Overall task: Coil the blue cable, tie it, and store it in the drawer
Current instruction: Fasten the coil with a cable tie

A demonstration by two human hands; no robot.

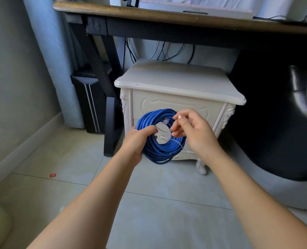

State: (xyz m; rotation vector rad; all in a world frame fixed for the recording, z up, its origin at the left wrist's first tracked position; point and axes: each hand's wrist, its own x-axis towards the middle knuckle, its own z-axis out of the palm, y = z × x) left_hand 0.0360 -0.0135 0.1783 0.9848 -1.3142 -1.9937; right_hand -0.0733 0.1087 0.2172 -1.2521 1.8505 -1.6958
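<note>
Cream carved nightstand [176, 81] just behind the fingers; left hand [136, 141] grips coiled blue cable [160, 153], right hand [194, 132] pinches thin white tie [178, 144].

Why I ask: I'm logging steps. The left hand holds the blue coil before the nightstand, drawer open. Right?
Not quite: the head view shows the left hand holding the blue coil before the nightstand, but its drawer is shut.

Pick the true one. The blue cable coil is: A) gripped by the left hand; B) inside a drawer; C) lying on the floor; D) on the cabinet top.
A: the left hand grips the blue cable coil in the air before the white cabinet, while the right hand pinches a white tie.
</note>
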